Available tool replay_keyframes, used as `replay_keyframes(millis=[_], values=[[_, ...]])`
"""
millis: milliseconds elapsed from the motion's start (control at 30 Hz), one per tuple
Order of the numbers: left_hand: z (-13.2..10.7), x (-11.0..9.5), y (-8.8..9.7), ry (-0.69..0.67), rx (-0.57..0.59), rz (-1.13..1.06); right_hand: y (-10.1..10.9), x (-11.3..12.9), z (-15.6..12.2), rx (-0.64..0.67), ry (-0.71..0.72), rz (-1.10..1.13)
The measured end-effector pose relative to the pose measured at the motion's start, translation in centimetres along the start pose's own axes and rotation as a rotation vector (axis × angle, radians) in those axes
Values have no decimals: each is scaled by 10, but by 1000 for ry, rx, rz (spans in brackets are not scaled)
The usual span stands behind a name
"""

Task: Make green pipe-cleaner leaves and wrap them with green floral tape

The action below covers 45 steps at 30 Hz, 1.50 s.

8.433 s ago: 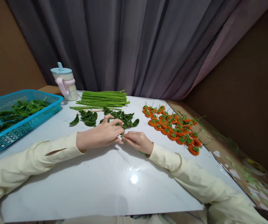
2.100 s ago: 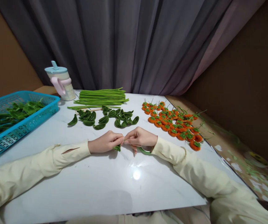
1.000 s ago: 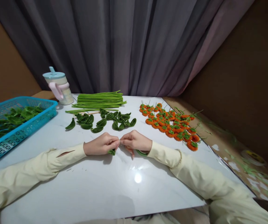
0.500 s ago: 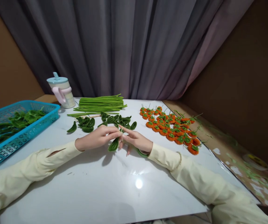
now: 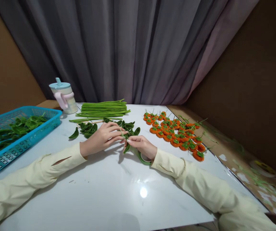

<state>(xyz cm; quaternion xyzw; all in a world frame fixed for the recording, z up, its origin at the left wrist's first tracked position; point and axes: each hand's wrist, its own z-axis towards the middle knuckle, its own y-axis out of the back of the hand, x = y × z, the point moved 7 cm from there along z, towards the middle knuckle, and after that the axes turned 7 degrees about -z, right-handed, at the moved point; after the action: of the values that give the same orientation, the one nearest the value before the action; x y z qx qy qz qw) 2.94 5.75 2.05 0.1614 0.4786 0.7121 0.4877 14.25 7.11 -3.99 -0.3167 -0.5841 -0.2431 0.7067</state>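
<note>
At the middle of the table my right hand (image 5: 142, 146) is closed in a pinch on a dark green fuzzy pipe-cleaner leaf (image 5: 126, 149), which hangs below the fingertips. My left hand (image 5: 104, 138) meets it from the left, thumb and fingers closed around the leaf's thin light-green stem end (image 5: 122, 132). The fingers partly hide the leaf. Under my right wrist is a green ring, seemingly a roll of tape (image 5: 144, 160). Just behind the hands lie several more dark green leaves (image 5: 129, 126), with another bunch of leaves (image 5: 88, 129) to the left.
Bright green pipe-cleaner stems (image 5: 104, 109) lie at the back. Orange fuzzy flowers with green centres (image 5: 168, 138) spread over the right side. A blue basket (image 5: 32, 138) of leaves stands left, near a lidded cup (image 5: 64, 99). Scraps (image 5: 260, 179) lie beyond the table's right edge.
My left hand has lifted and its fingers have spread a little over the stem. The leaf has turned and hangs closer to my right fingertips, whose forefinger has drawn in to a pinch.
</note>
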Motion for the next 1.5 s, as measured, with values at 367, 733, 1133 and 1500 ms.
replay_keyframes(millis=[367,733,1133,1500], values=[[-10,-36,18,-411,-173,535,4,-2,3,-73,-3,1],[-3,-13,9,-47,-136,161,1,0,0,-62,68,-229],[-14,33,-24,801,249,-734,-21,37,-26,-334,574,-1194],[-22,27,-36,923,333,-996,-38,32,-37,-276,797,-1578]])
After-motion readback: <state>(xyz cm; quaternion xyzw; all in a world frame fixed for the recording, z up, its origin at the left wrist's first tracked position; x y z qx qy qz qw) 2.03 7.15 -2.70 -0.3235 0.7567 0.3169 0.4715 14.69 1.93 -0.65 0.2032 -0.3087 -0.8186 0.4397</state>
